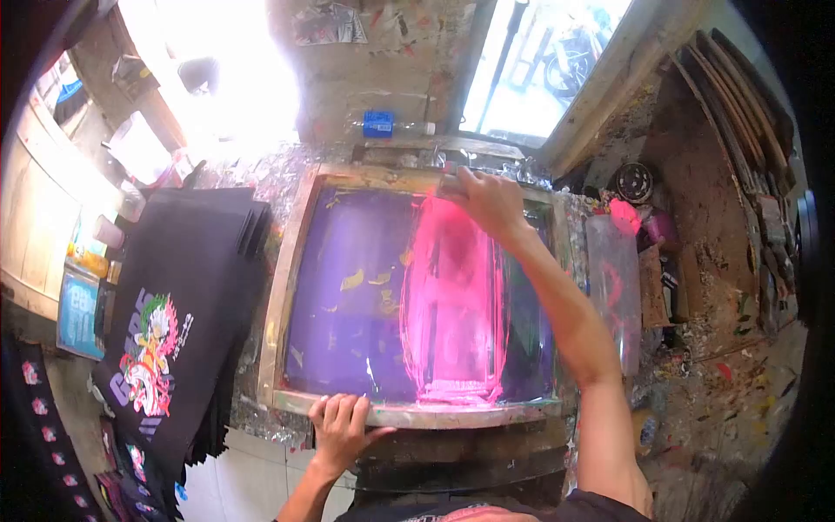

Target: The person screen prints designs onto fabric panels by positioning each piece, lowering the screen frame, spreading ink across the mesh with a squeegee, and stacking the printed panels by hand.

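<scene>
A wooden-framed screen [348, 261] with purple mesh lies in front of me. Bright pink ink [454, 300] covers a tall band right of its middle, with a thicker line along the band's near end. My right hand [490, 202] is closed on a squeegee [450, 181] at the frame's far side, above the top of the pink band; most of the squeegee is hidden by the hand. At the near edge, my left hand [341, 426] grips the frame's wooden rail, fingers on top and thumb to the right.
Black printed fabric pieces [187, 252] are stacked on the left. A clear bottle with a blue label [378, 124] lies beyond the frame. To the right are a long translucent container [612, 287], a pink lump [624, 217] and upright boards [731, 104].
</scene>
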A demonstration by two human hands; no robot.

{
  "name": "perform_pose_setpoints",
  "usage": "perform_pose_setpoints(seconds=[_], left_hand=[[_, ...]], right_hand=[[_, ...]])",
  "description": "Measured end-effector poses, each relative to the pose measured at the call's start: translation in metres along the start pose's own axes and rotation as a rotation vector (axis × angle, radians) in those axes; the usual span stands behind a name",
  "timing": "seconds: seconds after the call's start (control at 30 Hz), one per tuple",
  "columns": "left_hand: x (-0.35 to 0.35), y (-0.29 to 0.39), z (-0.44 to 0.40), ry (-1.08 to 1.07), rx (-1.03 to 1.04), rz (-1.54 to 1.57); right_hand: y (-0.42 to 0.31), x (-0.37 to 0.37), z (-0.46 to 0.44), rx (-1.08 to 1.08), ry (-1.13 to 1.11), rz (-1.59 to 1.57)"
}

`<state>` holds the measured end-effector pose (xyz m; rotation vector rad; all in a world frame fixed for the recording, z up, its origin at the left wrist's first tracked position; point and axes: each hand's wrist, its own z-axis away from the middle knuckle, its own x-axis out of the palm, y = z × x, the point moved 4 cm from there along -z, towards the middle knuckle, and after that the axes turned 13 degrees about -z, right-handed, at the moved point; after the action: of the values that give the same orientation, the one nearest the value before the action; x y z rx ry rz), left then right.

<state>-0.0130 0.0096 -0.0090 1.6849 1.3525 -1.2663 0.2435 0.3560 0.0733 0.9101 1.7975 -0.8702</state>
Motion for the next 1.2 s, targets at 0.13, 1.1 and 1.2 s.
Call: perform_pose_setpoints(seconds=[0.13,1.1,1.2], left_hand=[[0.006,-0.001,0.004,-0.029,0.011,0.005],[0.007,0.003,0.005,0.055,0.014,0.037],[0.006,-0.003,0.001,0.059,0.02,0.066]], right_hand=[[0.001,0.023,-0.022,-0.021,0.042,0.025],[0.001,-0.009,0.076,0.111,-0.091,-0.112],[-0.062,-0.042,0.148,0.223,-0.164,-0.225]])
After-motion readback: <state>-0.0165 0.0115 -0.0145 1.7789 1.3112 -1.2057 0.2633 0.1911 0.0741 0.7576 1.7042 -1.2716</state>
